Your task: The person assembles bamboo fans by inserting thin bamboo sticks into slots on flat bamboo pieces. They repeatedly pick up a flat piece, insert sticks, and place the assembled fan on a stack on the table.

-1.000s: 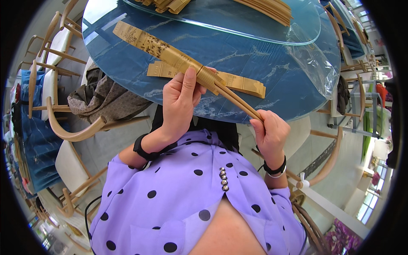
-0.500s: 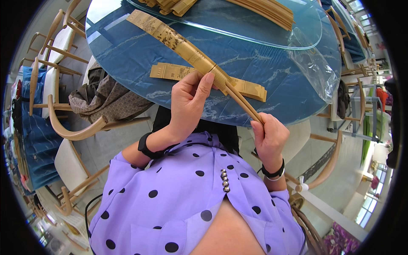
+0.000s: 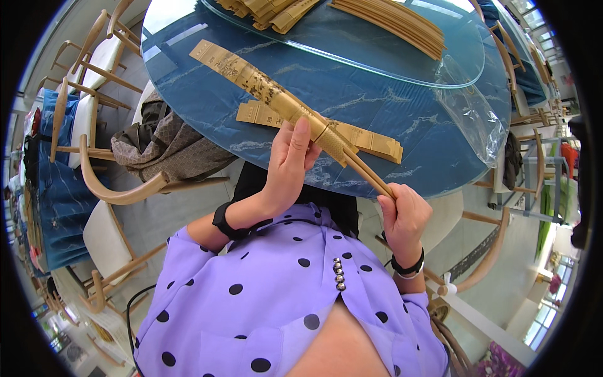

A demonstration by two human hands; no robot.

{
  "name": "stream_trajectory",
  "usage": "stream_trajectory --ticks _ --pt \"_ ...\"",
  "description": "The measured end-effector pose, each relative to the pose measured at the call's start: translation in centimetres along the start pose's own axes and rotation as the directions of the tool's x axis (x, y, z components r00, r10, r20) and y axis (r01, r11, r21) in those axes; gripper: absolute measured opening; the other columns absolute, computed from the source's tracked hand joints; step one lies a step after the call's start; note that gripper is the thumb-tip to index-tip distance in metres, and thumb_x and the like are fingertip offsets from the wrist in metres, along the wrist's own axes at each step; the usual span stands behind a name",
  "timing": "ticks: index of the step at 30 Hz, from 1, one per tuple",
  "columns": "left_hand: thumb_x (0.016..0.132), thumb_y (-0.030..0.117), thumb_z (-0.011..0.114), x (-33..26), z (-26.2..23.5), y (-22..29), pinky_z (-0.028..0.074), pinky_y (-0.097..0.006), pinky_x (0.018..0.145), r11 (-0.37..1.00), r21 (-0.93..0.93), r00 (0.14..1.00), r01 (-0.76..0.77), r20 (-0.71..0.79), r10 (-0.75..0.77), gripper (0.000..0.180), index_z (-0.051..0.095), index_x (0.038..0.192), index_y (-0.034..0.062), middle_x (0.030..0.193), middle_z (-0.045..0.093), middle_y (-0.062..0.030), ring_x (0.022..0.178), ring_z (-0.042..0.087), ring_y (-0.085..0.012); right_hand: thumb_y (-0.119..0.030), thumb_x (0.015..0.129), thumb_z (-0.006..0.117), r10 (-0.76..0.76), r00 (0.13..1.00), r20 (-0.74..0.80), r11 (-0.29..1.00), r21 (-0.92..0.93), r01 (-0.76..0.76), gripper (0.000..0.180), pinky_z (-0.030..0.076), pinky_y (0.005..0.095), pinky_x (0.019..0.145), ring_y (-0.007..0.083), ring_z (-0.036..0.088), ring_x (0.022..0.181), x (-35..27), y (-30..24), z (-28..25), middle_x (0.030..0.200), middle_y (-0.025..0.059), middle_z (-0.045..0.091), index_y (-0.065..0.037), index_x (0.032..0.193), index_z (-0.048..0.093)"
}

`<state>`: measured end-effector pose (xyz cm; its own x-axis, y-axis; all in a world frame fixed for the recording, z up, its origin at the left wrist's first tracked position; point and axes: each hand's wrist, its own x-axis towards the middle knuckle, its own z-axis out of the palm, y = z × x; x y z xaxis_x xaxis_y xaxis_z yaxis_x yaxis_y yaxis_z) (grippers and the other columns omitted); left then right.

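My left hand [image 3: 290,160] pinches a long gold paper chopstick sleeve [image 3: 254,81] with dark printing, its thumb lying along the top. Out of the sleeve's near right end comes a pair of wooden chopsticks [image 3: 367,173], slanting down to the right. My right hand [image 3: 405,213] is closed round their free ends, thumb on top. The sleeve is tilted, its far end up to the left. Under it on the table lie flat gold sleeves [image 3: 377,143], partly covered by the held one.
A raised glass turntable [image 3: 352,60] bears a pile of gold sleeves [image 3: 270,12] and a stack of chopsticks [image 3: 396,25]. Clear plastic wrap [image 3: 477,119] lies at the table's right edge. A brown patterned bag [image 3: 169,144] rests on a chair at left.
My left hand has shifted along the sleeve, away from its open end, and its thumb now lies flatter. The right hand still grips the chopstick ends. The whole view has moved slightly.
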<state>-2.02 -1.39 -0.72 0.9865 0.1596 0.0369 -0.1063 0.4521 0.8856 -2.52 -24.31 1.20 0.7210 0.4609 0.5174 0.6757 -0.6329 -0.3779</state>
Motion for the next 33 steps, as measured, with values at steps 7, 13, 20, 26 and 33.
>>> stream_trajectory --ticks 7,13,20,26,33 --pt "0.114 0.041 0.032 -0.1 0.8 0.2 0.023 -0.02 0.051 1.0 -0.025 0.996 -0.009 -0.093 0.007 0.045 0.06 0.102 0.0067 0.069 0.039 0.0077 0.057 0.028 -0.0003 -0.022 0.095 0.073 -0.005 1.0 0.007 1.0 0.023 0.005 0.022 0.045 0.0352 0.051 0.0261 0.058 0.059 -0.3 -0.6 0.3 0.072 0.0084 0.058 -0.002 0.095 0.063" --pt "0.114 0.041 0.032 -0.1 0.6 0.1 0.022 -0.02 0.052 0.999 -0.012 0.997 -0.036 -0.072 0.035 0.046 0.059 0.103 0.0064 0.07 0.039 0.0072 0.058 0.025 -0.0008 -0.022 0.095 0.073 -0.04 0.999 0.003 0.999 0.025 0.04 0.022 0.046 0.0352 0.051 0.026 0.058 0.059 0.3 -0.5 0.5 0.073 0.0085 0.059 -0.002 0.096 0.063" --pt "0.114 0.041 0.032 -0.5 1.4 -0.3 0.022 -0.02 0.052 0.999 -0.017 0.995 -0.034 -0.099 0.032 0.044 0.058 0.104 0.0074 0.073 0.041 0.0066 0.058 0.025 -0.001 -0.022 0.095 0.073 -0.005 1.0 0.019 1.0 0.005 0.005 0.022 0.048 0.0348 0.053 0.0265 0.061 0.061 0.0 -0.8 0.3 0.076 0.0093 0.062 -0.003 0.097 0.064" --pt "0.114 0.042 0.032 -0.9 1.3 -1.0 0.022 -0.02 0.052 0.999 -0.003 0.998 -0.037 -0.059 0.037 0.044 0.058 0.104 0.0079 0.074 0.043 0.0066 0.058 0.025 -0.0009 -0.021 0.095 0.073 0.04 0.999 0.015 0.998 0.051 -0.041 0.021 0.051 0.0362 0.055 0.0285 0.063 0.064 -0.3 -1.5 1.2 0.078 0.0108 0.064 -0.002 0.097 0.065" --pt "0.114 0.04 0.03 0.4 0.7 0.7 0.023 -0.02 0.052 0.996 0.047 0.997 -0.075 -0.006 0.075 0.046 0.059 0.104 0.0058 0.071 0.041 0.0064 0.058 0.026 -0.0011 -0.02 0.095 0.072 0.043 0.998 0.042 0.998 0.041 -0.045 0.021 0.051 0.0375 0.056 0.0301 0.063 0.065 -0.2 -1.3 0.9 0.078 0.0113 0.064 -0.001 0.098 0.063"
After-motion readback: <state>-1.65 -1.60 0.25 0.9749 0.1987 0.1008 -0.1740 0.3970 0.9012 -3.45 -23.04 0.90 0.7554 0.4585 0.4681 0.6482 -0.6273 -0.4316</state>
